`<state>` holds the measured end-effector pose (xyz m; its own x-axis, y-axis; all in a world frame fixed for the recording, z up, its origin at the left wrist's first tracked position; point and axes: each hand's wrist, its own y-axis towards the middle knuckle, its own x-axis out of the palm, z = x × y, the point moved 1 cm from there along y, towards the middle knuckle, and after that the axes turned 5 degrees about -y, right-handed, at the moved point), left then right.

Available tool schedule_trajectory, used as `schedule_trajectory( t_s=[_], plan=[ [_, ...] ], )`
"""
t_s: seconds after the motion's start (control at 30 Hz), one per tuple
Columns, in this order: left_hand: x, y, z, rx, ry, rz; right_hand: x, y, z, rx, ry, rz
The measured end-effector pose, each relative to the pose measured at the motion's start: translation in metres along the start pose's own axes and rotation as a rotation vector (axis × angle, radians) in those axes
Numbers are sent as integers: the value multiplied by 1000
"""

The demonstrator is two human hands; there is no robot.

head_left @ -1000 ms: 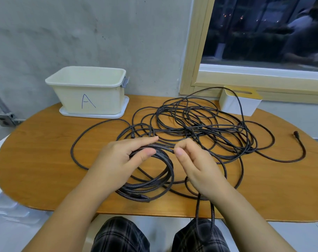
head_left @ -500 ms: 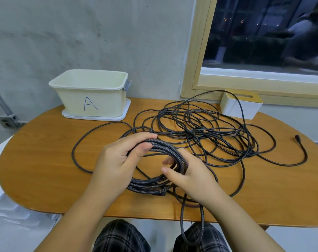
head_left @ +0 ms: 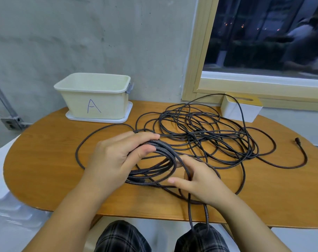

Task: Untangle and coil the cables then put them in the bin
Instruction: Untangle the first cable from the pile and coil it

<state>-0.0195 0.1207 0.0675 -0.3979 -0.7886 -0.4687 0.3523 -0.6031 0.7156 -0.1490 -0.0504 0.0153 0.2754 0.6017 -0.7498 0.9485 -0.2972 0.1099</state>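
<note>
I am looking down at two bare forearms, no sleeves reaching the wrists, no watch, ring or glove showing on the left hand [head_left: 116, 160] or the right hand [head_left: 200, 180]. Below the table edge, the person is wearing dark plaid trousers [head_left: 122, 237], thin pale lines crossing over both knees.
</note>
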Motion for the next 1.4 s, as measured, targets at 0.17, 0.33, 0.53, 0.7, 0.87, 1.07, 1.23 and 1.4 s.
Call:
schedule_trajectory(
  t_s=[0.17,0.33,0.53,0.7,0.87,1.07,1.23,1.4],
  plan=[
    [-7,5,4,6,21,46,-9,-5,-2,-3,-128,58],
    [-15,6,11,-1,-36,155,-13,-8,-2,46,-317,68],
    [-37,8,20,-2,-52,285,-11,-21,19,97,-458,43],
    [-49,24,15,-72,-100,356,-19,-35,16,5,-447,-19],
    [-50,40,17,-105,-127,387,-5,-42,8,-152,-468,-144],
    [-47,46,30,-69,-170,429,4,-37,1,-109,-686,-234],
    [-52,44,38,-22,-201,465,-14,-7,-14,276,-601,-240],
    [-50,42,38,-15,-221,455,-30,-27,-9,240,-298,384]
  ],
)
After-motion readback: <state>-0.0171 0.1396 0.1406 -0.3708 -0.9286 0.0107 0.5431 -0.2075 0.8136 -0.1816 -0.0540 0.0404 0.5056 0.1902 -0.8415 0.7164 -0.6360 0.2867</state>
